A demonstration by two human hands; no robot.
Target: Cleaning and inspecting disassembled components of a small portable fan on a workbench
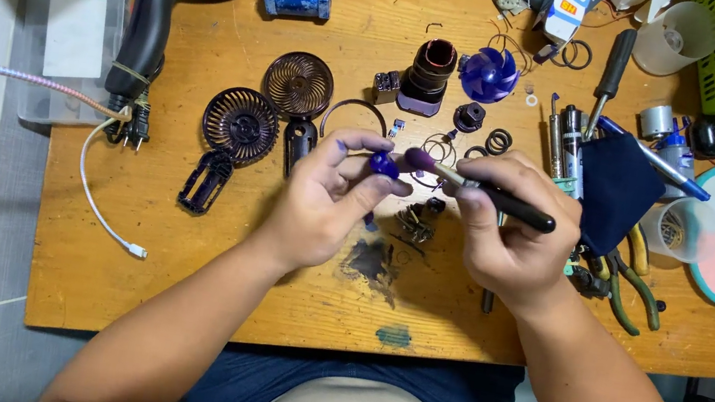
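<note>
Part: small blue piece, pinched in left hand fingertips.
Brush: black-handled brush, gripped by right hand, tip touching the piece.
Progress: seemingly mid-work; fan impeller and round grilles lie apart beyond the hands.

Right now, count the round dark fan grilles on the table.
2: one grille lies left of the motor, the other grille lower left beside it. More could be hidden under clutter.
</note>
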